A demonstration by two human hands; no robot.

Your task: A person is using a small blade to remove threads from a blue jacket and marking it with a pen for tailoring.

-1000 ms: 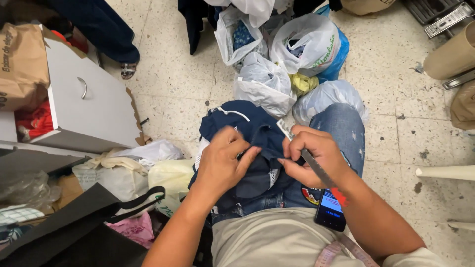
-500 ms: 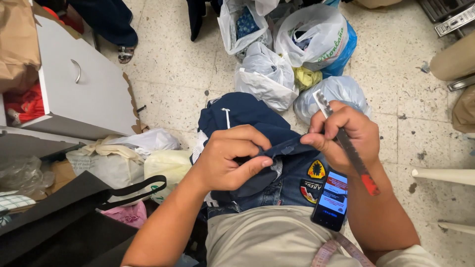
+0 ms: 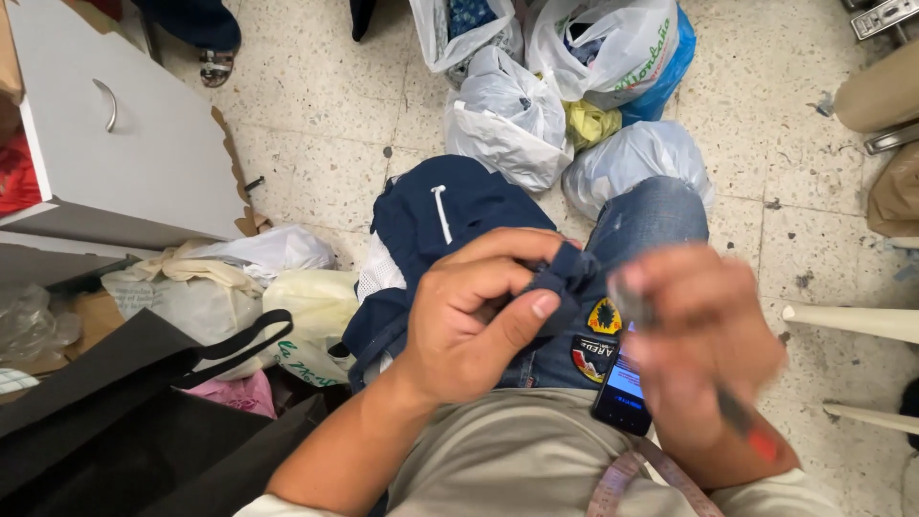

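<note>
Navy garment [image 3: 450,215]: dark blue cloth with a white cord, lying over the person's lap and jeans [image 3: 641,215]. Left hand [image 3: 479,316]: closing thumb and fingers on a bunched fold of the cloth, pinching it. Right hand [image 3: 704,349]: blurred, gripping a thin dark tool with a red end [image 3: 751,431] just beside the fold. Phone [image 3: 624,388]: resting on the lap under the right hand.

Garment [image 3: 450,215] on lap, bags [image 3: 507,115] in front.
</note>
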